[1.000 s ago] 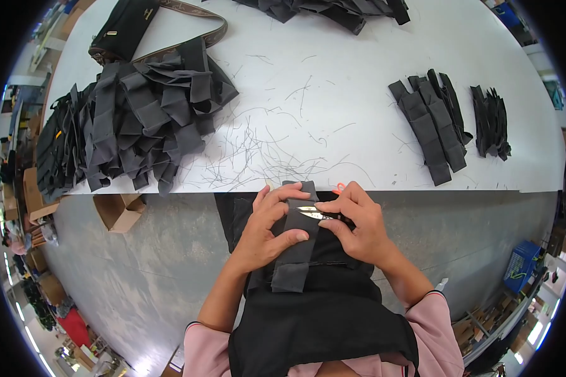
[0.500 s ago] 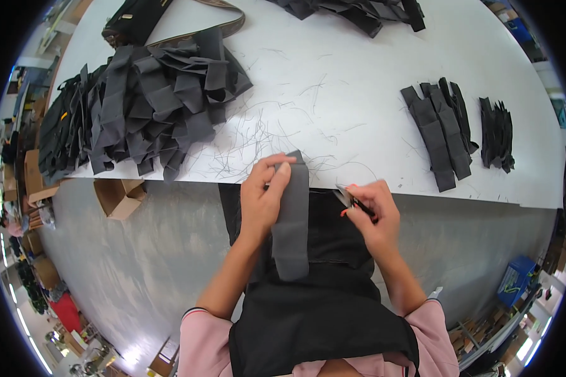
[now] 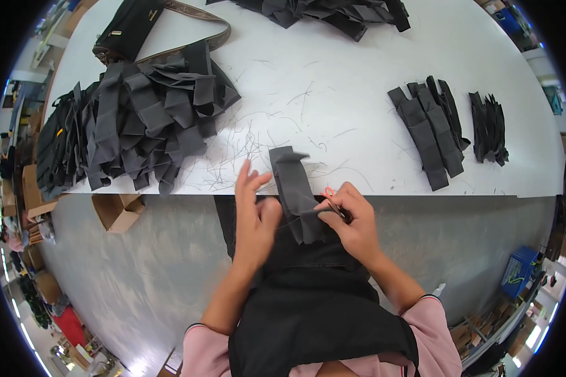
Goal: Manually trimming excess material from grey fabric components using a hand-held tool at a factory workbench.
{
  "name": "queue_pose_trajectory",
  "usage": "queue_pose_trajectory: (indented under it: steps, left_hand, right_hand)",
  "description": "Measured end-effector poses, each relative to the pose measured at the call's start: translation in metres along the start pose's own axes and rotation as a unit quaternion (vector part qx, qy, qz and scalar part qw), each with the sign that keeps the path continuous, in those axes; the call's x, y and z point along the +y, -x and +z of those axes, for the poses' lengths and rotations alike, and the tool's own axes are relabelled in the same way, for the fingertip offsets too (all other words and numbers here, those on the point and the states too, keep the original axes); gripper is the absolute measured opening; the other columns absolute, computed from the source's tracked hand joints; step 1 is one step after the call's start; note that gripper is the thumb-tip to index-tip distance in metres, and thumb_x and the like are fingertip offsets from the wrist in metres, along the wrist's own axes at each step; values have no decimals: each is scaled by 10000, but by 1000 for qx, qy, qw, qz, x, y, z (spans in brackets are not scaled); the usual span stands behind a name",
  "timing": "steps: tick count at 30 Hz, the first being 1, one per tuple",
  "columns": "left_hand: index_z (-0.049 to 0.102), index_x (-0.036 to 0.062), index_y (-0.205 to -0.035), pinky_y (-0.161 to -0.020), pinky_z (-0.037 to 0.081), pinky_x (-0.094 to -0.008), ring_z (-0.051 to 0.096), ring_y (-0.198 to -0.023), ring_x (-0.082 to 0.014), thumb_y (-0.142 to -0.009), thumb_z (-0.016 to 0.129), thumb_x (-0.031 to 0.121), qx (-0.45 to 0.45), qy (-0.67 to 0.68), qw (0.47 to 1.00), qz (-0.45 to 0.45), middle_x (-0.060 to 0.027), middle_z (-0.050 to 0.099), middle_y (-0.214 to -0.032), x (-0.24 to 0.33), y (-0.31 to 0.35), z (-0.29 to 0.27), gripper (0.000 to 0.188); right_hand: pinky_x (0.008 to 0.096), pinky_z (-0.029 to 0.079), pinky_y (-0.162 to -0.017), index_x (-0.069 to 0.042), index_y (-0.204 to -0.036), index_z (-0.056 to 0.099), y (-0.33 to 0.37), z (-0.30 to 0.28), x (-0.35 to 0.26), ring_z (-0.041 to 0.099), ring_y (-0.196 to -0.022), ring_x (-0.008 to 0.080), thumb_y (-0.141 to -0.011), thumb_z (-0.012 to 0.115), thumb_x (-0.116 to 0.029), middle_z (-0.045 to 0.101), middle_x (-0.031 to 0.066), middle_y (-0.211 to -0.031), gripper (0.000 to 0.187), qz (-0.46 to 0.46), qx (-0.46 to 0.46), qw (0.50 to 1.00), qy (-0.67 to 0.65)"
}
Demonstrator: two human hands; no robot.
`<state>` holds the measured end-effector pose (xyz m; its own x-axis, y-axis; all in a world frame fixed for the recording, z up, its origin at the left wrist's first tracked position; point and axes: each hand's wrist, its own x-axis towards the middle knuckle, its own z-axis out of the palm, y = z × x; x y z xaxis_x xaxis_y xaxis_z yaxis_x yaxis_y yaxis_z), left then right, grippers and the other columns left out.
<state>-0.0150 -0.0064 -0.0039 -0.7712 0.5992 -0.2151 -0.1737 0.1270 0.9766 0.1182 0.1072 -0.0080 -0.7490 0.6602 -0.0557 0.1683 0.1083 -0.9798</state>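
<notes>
A dark grey fabric strip (image 3: 295, 188) lies over the table's front edge, its lower end hanging above my black apron (image 3: 314, 301). My right hand (image 3: 353, 221) pinches the strip's side between thumb and fingertips. Tucked in that same hand are small thread snips (image 3: 331, 193) with an orange-red ring; the fingers mostly hide their blades. To the left of the strip, my left hand (image 3: 256, 217) is raised with its fingers spread, apart from the fabric. Fine loose threads cross between the left hand and the strip.
Grey strips pile up (image 3: 144, 119) on the left of the white table (image 3: 346, 94), beside a black shoulder bag (image 3: 132, 25). More strips lie at the far edge (image 3: 333, 12); two bundles (image 3: 429, 129) (image 3: 488, 129) sit right. Thread scraps litter the middle. Below stands an open cardboard box (image 3: 116, 212).
My left hand has let go of the strip and spread its fingers. The right hand has moved left with the snips and taken hold of the strip, which now lies partly on the table.
</notes>
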Motion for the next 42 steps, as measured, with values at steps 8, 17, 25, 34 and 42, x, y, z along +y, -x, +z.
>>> queue_pose_trajectory:
  steps: [8,17,25,34,42]
  left_hand:
    - [584,14,-917,-690,438,-250,565,-805,-166,-799,669,94,-158,-64,985,25,-57,563,-945,-10,1,3,167]
    - [614,-7,-919,-666,426,-178,518,-740,-28,-869,641,114,-112,85,981,-134,12,613,-829,3,0,7,134]
    - [617,-1,-923,-643,425,-174,520,-720,-24,-864,645,117,-125,85,975,-162,11,619,-808,9,3,9,135]
    - [589,0,-794,-549,389,-225,484,-615,-60,-816,670,111,-118,-49,991,-50,-6,538,-678,-5,6,8,139]
    - [534,7,-722,-491,360,-304,454,-522,-199,-730,695,118,-96,-196,974,64,-78,474,-630,2,7,14,195]
  right_hand:
    - [205,323,-575,11,-872,600,-14,-3,-6,414,-655,68,-804,664,-99,444,-19,-738,144,249,-83,938,-228]
    - [276,434,-509,-63,-983,625,8,-15,-12,527,-595,199,-696,733,-54,523,63,-790,307,-147,92,960,220]
    - [300,423,-500,-65,-958,653,0,-11,-13,511,-557,204,-651,746,-46,506,48,-710,321,-198,73,937,278]
    - [280,420,-488,-56,-970,643,3,-7,-15,508,-562,187,-668,723,3,503,70,-754,317,-151,86,967,187]
    - [282,415,-483,-57,-973,639,1,-3,-18,505,-559,188,-678,711,-10,499,64,-742,307,-147,44,968,197]
